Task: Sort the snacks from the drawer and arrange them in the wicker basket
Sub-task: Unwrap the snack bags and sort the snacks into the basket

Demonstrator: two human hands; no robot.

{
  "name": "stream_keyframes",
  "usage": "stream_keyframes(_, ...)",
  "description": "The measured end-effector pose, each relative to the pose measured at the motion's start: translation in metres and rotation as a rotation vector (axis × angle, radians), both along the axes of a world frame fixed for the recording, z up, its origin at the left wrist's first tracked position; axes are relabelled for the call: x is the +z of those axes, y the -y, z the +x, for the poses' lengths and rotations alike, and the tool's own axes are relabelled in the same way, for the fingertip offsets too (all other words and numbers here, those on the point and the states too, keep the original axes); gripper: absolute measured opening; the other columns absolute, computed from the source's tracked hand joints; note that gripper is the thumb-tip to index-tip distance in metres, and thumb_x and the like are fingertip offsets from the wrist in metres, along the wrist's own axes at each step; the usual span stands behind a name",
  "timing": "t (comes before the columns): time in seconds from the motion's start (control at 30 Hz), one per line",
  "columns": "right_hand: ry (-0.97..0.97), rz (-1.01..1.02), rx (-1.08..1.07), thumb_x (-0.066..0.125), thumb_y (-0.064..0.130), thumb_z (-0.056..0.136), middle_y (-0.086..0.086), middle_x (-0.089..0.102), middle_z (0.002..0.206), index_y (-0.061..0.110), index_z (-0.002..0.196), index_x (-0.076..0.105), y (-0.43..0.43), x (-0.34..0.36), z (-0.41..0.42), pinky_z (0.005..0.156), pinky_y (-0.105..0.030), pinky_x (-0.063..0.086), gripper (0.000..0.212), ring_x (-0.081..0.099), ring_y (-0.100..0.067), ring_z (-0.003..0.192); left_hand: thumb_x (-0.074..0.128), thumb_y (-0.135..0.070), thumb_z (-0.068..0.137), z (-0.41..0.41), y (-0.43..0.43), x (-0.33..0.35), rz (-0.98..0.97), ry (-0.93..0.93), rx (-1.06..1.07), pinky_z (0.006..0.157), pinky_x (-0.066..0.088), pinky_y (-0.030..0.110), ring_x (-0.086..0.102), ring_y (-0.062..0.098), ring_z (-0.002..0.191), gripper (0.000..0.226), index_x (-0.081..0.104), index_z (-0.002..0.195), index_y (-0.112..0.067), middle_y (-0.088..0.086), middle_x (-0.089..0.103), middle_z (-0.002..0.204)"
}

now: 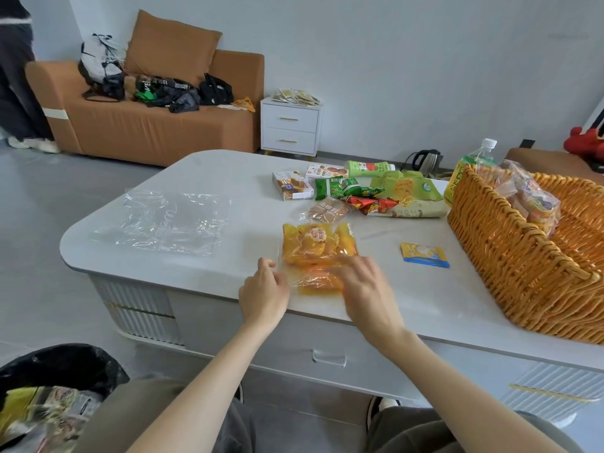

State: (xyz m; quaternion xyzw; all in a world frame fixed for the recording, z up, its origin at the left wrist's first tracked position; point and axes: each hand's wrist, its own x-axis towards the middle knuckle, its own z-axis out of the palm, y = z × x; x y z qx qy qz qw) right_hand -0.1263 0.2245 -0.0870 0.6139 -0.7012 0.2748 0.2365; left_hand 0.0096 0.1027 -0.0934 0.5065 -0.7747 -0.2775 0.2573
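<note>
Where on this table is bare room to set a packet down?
Bare: the strip between the clear plastic bag and the yellow snack bag, and the far tabletop behind that clear bag. Crowded: the snack pile beside the wicker basket.

Illumination is bright, diffuse and even; shadows on the table (228,178) are faint. The right hand (362,286) shows motion blur. Wide-angle distortion curves lines near the frame edges.

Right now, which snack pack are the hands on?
Clear bag of yellow-orange snacks at the white table's near edge; green packs and red packs lie farther back.
</note>
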Motion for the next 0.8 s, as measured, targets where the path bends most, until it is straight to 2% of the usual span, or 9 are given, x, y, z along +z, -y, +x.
stream_keyframes(0.07, -0.080, 0.199, 0.113, 0.057, -0.008, 0.073, -0.004, 0.057, 0.134, 0.011, 0.131, 0.058, 0.007, -0.012, 0.010, 0.106, -0.050, 0.040, 0.061, 0.051, -0.028, 0.124, 0.038, -0.048, 0.096, -0.004, -0.001, 0.000, 0.106, -0.017, 0.018, 0.097, 0.033, 0.039, 0.055, 0.029, 0.109, 0.040, 0.047, 0.121, -0.017, 0.003, 0.067, 0.109)
stream_keyframes(0.13, -0.071, 0.337, 0.117, 0.053, 0.001, 0.081, -0.004, 0.047, 0.146, 0.008, 0.142, 0.045, 0.010, -0.023, 0.014, 0.113, -0.055, 0.026, 0.062, 0.040, -0.027, 0.137, 0.042, -0.058, 0.092, -0.007, 0.000, -0.005, 0.083, 0.033, 0.019, 0.098, 0.028, 0.038, 0.051, 0.025, 0.115, 0.048, 0.051, 0.119, -0.018, 0.002, 0.065, 0.113)
stream_keyframes(0.23, -0.035, 0.402, 0.080, 0.030, 0.018, 0.092, -0.005, 0.035, 0.153, 0.007, 0.148, 0.035, 0.008, -0.027, 0.004, 0.120, -0.042, 0.015, 0.057, 0.024, -0.023, 0.145, 0.045, -0.055, 0.093, -0.007, 0.004, -0.007, 0.072, 0.041, -0.002, 0.094, 0.025, 0.035, 0.048, 0.022, 0.117, 0.043, 0.057, 0.117, -0.021, -0.002, 0.064, 0.114)
stream_keyframes(0.4, 0.108, 0.506, 0.010, 0.008, 0.036, 0.091, 0.012, -0.003, 0.160, 0.021, 0.155, 0.007, -0.012, -0.018, -0.017, 0.114, -0.027, 0.017, 0.066, -0.008, -0.006, 0.146, 0.044, -0.051, 0.095, -0.003, 0.011, -0.004, 0.165, -0.010, -0.060, 0.095, 0.024, 0.035, 0.050, 0.021, 0.117, 0.037, 0.056, 0.119, -0.025, -0.004, 0.065, 0.112)
stream_keyframes(0.53, 0.201, 0.563, 0.000, 0.025, 0.027, 0.103, 0.014, -0.017, 0.157, 0.024, 0.154, -0.005, -0.018, -0.013, -0.014, 0.109, -0.024, 0.032, 0.059, -0.012, -0.007, 0.147, 0.047, -0.043, 0.097, 0.002, 0.018, -0.003, 0.307, -0.102, -0.109, 0.103, 0.027, 0.032, 0.052, 0.018, 0.115, 0.027, 0.060, 0.115, -0.029, -0.006, 0.064, 0.114)
stream_keyframes(0.6, 0.219, 0.540, -0.047, 0.029, 0.025, 0.104, 0.015, -0.006, 0.160, 0.028, 0.154, 0.003, -0.017, -0.008, -0.010, 0.107, -0.032, 0.039, 0.057, 0.000, -0.011, 0.149, 0.052, -0.034, 0.097, 0.008, 0.023, -0.001, 0.389, -0.214, -0.159, 0.105, 0.036, 0.037, 0.056, 0.019, 0.111, 0.017, 0.062, 0.110, -0.030, -0.002, 0.065, 0.111)
stream_keyframes(0.67, 0.226, 0.513, -0.152, 0.032, 0.026, 0.104, 0.016, 0.017, 0.158, 0.032, 0.153, 0.020, -0.015, 0.002, -0.010, 0.109, -0.039, 0.035, 0.050, 0.028, -0.017, 0.143, 0.053, -0.022, 0.097, 0.014, 0.024, 0.006, 0.484, -0.284, -0.219, 0.088, 0.044, 0.023, 0.057, 0.015, 0.101, 0.021, 0.063, 0.116, -0.024, 0.002, 0.064, 0.111)
stream_keyframes(0.73, 0.323, 0.409, -0.213, 0.041, 0.026, 0.101, 0.008, 0.047, 0.146, 0.031, 0.143, 0.044, -0.014, 0.009, -0.012, 0.107, -0.044, 0.038, 0.042, 0.054, -0.027, 0.121, 0.057, -0.016, 0.095, 0.017, 0.026, 0.015, 0.595, -0.305, -0.262, 0.075, 0.041, 0.014, 0.059, 0.008, 0.089, 0.029, 0.061, 0.124, -0.016, 0.003, 0.065, 0.107)
stream_keyframes(0.8, 0.471, 0.255, -0.211, 0.052, 0.021, 0.096, -0.003, 0.066, 0.124, 0.025, 0.130, 0.059, -0.012, 0.011, -0.015, 0.090, -0.044, 0.049, 0.035, 0.063, -0.034, 0.102, 0.062, -0.011, 0.091, 0.020, 0.026, 0.021, 0.702, -0.357, -0.297, 0.077, 0.041, 0.015, 0.063, 0.002, 0.078, 0.036, 0.058, 0.127, -0.012, 0.002, 0.067, 0.100)
